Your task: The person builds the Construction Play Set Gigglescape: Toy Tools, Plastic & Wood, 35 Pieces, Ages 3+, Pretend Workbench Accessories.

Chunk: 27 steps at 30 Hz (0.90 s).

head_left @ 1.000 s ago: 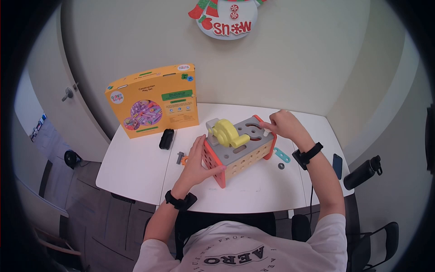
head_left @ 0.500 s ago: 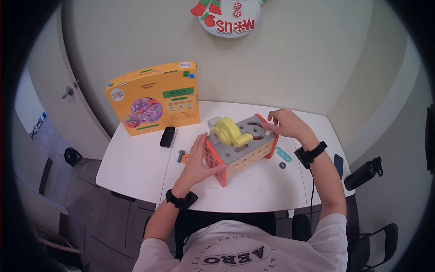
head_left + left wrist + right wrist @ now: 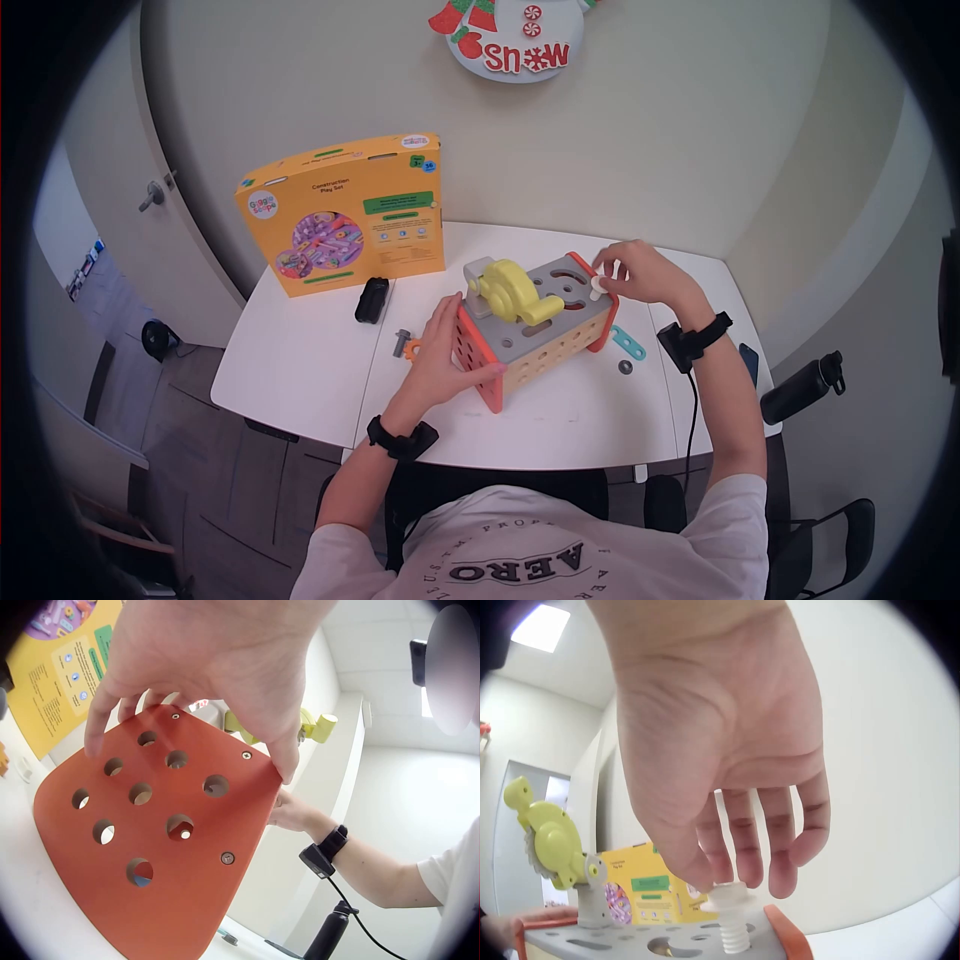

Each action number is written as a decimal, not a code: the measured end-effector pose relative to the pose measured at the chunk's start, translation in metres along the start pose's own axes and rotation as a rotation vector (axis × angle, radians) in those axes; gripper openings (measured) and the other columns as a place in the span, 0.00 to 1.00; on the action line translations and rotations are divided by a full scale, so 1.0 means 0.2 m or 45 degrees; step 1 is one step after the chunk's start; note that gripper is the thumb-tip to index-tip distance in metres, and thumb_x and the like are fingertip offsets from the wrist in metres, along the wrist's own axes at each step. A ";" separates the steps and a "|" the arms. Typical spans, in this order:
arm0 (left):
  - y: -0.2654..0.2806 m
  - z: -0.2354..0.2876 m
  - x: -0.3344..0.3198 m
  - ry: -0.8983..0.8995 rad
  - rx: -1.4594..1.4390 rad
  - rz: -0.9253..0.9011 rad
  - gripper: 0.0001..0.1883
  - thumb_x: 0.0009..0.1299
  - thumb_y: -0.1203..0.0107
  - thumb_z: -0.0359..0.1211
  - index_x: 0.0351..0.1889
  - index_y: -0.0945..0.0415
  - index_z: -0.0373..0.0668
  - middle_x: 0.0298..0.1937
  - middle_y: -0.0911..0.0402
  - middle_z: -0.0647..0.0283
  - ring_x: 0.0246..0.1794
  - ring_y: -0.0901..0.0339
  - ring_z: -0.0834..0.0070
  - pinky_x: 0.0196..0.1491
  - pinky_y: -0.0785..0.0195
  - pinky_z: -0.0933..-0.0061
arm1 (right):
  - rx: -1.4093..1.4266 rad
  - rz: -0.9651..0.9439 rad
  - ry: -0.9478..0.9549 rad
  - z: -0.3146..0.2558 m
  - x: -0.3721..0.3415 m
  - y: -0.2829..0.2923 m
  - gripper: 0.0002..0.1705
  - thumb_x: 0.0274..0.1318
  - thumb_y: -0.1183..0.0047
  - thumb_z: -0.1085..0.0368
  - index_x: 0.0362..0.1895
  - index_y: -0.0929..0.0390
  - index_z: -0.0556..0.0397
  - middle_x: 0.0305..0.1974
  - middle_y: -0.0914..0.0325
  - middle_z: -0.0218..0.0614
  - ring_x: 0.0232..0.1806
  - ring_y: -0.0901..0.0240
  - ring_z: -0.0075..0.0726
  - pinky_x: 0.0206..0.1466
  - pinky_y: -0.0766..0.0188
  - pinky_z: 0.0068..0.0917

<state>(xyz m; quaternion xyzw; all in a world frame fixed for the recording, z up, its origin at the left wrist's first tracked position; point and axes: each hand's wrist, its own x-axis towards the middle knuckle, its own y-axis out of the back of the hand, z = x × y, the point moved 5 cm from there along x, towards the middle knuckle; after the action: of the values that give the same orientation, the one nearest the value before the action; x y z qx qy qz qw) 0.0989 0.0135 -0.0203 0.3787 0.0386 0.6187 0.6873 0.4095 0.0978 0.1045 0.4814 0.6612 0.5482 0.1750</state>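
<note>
A toy workbench (image 3: 545, 335) with a grey top, wooden sides and red end panels stands on the white table. My left hand (image 3: 437, 360) grips its left end panel (image 3: 161, 825), thumb at the near edge and fingers over the far edge. At the other end, a white plastic screw (image 3: 733, 930) stands upright in the grey top. The right hand (image 3: 643, 272) pinches the screw's head, thumb on one side and fingers curled behind it. A yellow toy circular saw (image 3: 510, 290) is mounted on the workbench's left part.
A yellow play-set box (image 3: 345, 220) stands at the back left, with a black case (image 3: 372, 300) before it. A grey bolt (image 3: 402, 342) and orange piece (image 3: 413, 349) lie left of the workbench; a teal strip (image 3: 628, 343) and grey nut (image 3: 626, 367) lie right. A black bottle (image 3: 803, 388) is farther right.
The right hand's fingers have shifted around the screw and opened out a little, so more of its white head shows. My left hand keeps its grip on the end panel.
</note>
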 end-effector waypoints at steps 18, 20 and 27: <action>0.00 0.01 -0.01 -0.013 -0.078 0.018 0.66 0.54 0.22 0.57 0.79 0.50 0.26 0.78 0.44 0.39 0.79 0.44 0.45 0.79 0.47 0.52 | -0.538 -0.130 -0.201 -0.03 0.03 -0.06 0.20 0.60 0.32 0.51 0.30 0.14 0.57 0.24 0.18 0.45 0.28 0.19 0.49 0.35 0.23 0.40; 0.01 0.01 0.00 -0.044 0.020 0.004 0.66 0.55 0.20 0.54 0.81 0.51 0.31 0.80 0.46 0.41 0.81 0.45 0.49 0.77 0.42 0.53 | -0.355 -0.082 -0.230 -0.06 0.01 0.01 0.20 0.62 0.33 0.51 0.30 0.14 0.58 0.24 0.18 0.47 0.28 0.19 0.50 0.36 0.23 0.41; 0.01 0.03 -0.01 0.011 -0.072 0.008 0.66 0.55 0.22 0.57 0.79 0.50 0.26 0.79 0.44 0.40 0.80 0.45 0.45 0.80 0.48 0.51 | -0.229 -0.149 0.008 -0.01 -0.02 -0.06 0.23 0.69 0.42 0.50 0.34 0.14 0.59 0.29 0.16 0.49 0.33 0.17 0.51 0.41 0.21 0.44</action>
<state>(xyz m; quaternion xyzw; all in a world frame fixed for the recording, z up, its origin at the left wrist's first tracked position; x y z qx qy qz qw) 0.0997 0.0087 -0.0163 0.3565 0.0227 0.6234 0.6956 0.4050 0.0951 0.0939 0.4227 0.6366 0.5958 0.2472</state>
